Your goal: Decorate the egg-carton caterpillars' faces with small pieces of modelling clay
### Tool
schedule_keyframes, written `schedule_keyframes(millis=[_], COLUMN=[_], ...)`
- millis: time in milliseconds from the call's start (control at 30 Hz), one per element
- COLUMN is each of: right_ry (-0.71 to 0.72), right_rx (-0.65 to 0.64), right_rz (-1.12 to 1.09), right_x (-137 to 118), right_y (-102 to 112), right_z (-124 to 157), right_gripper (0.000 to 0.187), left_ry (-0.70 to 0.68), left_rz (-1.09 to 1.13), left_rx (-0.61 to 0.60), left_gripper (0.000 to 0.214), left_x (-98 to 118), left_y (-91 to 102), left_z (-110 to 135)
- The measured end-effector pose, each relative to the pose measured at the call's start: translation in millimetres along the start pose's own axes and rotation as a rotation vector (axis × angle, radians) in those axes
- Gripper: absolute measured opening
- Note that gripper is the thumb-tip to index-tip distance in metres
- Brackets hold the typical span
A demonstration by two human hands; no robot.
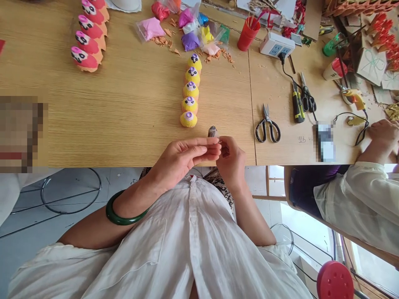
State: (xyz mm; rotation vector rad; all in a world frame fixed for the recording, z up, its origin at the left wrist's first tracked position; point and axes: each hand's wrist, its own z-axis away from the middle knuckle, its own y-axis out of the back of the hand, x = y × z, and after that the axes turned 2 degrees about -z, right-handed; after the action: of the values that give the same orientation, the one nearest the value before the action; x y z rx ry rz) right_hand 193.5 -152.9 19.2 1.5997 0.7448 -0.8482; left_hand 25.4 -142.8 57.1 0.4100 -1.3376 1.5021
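My left hand point(187, 155) and my right hand point(230, 160) meet at the near edge of the wooden table point(131, 104), fingertips pinched together on something too small to make out. A green bangle point(123, 216) is on my left wrist. A small grey-brown piece point(212, 131) rests on the table just beyond my fingers. A row of several yellow clay figures with purple tops point(190, 91) runs away from my hands. Black-handled scissors point(267, 126) lie to the right.
Pink figures point(89, 37) line up at the far left. Bags of coloured clay point(190, 29), a red cup point(247, 34), a power strip point(277, 45), more scissors and tools point(302, 101) lie behind. Another person's hand point(382, 135) and sleeve are at the right. A red stool point(335, 280) stands below.
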Motion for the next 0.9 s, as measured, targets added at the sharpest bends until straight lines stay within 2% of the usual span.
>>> schedule_keyframes(millis=[200, 400, 500, 733, 900], right_ry=[0.054, 0.028, -0.021, -0.107, -0.140], right_rx=[-0.078, -0.113, -0.165, -0.217, -0.220], right_rz=[0.008, -0.036, -0.100, -0.210, -0.214], right_x=[-6.3, -16.5, -19.6, -21.9, -22.8], right_y=[-4.6, -6.6, -7.2, -8.2, -8.3], right_z=[0.5, 0.4, 0.8, 1.6, 1.3], right_gripper=[0.011, 0.009, 0.009, 0.011, 0.011], left_ry=[-0.053, -0.062, -0.096, -0.302, -0.314], left_rz=[-0.223, -0.703, -0.888, -1.374, -1.670], left_rx=[0.081, 0.104, 0.124, 0.123, 0.086], left_gripper=[0.034, 0.041, 0.037, 0.028, 0.025], left_x=[-0.2, 13.7, 20.0, 18.9, 17.8], left_y=[8.9, 15.9, 12.3, 7.3, 4.9], left_z=[3.4, 4.9, 6.3, 3.7, 0.6])
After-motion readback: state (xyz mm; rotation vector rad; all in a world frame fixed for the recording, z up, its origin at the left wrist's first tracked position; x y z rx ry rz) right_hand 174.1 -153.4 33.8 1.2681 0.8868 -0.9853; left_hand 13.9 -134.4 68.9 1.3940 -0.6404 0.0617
